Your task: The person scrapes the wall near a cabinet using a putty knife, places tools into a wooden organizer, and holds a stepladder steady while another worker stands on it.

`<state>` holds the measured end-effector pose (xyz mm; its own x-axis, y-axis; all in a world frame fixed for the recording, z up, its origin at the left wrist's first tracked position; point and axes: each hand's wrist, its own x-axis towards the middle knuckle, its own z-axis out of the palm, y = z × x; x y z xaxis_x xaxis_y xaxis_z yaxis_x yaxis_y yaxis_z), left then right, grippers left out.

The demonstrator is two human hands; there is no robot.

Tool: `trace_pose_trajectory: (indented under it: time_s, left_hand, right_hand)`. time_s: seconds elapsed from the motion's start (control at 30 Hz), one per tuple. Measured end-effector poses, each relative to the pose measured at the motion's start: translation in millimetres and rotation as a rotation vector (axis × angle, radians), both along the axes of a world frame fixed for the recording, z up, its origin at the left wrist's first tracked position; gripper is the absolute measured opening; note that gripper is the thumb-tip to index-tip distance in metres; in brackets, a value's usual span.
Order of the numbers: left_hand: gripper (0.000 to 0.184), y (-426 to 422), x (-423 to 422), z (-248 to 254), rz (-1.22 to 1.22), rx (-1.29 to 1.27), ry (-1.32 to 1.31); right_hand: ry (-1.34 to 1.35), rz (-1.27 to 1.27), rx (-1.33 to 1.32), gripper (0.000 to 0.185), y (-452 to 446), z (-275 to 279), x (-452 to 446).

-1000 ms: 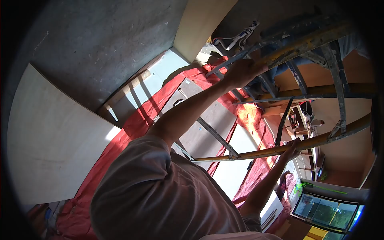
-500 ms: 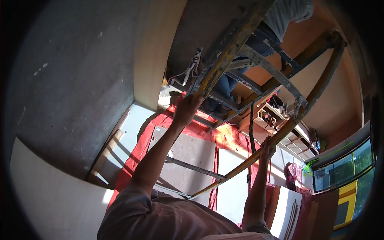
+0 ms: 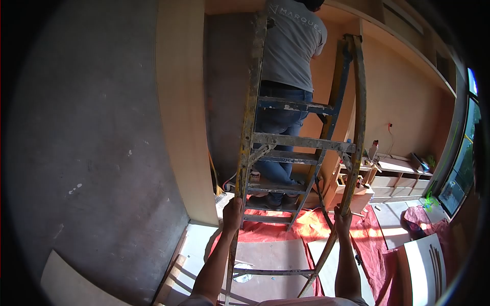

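Observation:
A paint-spattered yellow stepladder stands upright in front of me. My left hand is closed around its left side rail at about waist height. My right hand grips the right side rail at a similar height. Beyond the rungs, a person in a grey shirt and jeans stands on the far side of the ladder with their back to me, their feet near the lower steps.
A dark grey wall panel fills the left. Red sheeting and boards cover the floor. At the right are a wooden toolbox, a low shelf unit, a white panel and a window.
The view has turned upright and risen, so the ladder now looks vertical and the person's back shows. Both hands have kept hold of the ladder rails.

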<state>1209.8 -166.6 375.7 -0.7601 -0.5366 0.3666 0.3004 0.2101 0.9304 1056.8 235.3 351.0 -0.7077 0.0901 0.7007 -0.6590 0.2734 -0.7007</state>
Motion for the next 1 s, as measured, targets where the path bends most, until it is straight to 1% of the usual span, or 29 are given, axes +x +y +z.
trace_pose_trajectory:
  time_s: [0.13, 0.23, 0.37, 0.57, 0.67, 0.77, 0.97, 1.0]
  left_hand:
    - [0.052, -1.6, -3.8, -5.8, 0.023, -0.014, -0.014]
    - [0.053, -1.5, -2.9, -4.1, 0.022, -0.025, -0.025]
    - [0.050, 1.1, -7.6, -6.4, 0.018, 0.028, 0.098]
    - [0.051, 2.5, -8.0, -5.8, 0.038, 0.036, 0.116]
    - [0.052, 2.1, -7.0, -5.3, 0.010, 0.046, 0.124]
    - [0.045, 1.1, -1.0, -1.2, -0.016, 0.060, 0.014]
    - [0.046, 3.4, 1.7, 2.8, -0.038, 0.088, 0.004]
    - [0.049, 3.6, 0.3, 1.3, -0.020, 0.079, 0.033]
  right_hand:
    - [0.012, -0.051, 0.029, 0.018, 4.1, -10.3, -8.6]
    - [0.022, -0.051, 0.028, 0.019, 2.5, -6.5, -4.6]
    - [0.009, -0.041, 0.007, 0.019, 1.8, -7.7, -5.5]
    - [-0.010, -0.011, -0.029, 0.019, -0.7, -1.8, 0.9]
    - [-0.028, 0.005, -0.033, 0.019, -0.6, 1.0, 2.5]
    - [-0.026, 0.013, -0.032, 0.020, -0.3, 1.3, 2.5]
    - [0.003, 0.003, -0.012, 0.021, 4.2, -7.1, -5.1]
    - [-0.002, 0.012, -0.017, 0.021, 4.2, -6.5, -4.8]
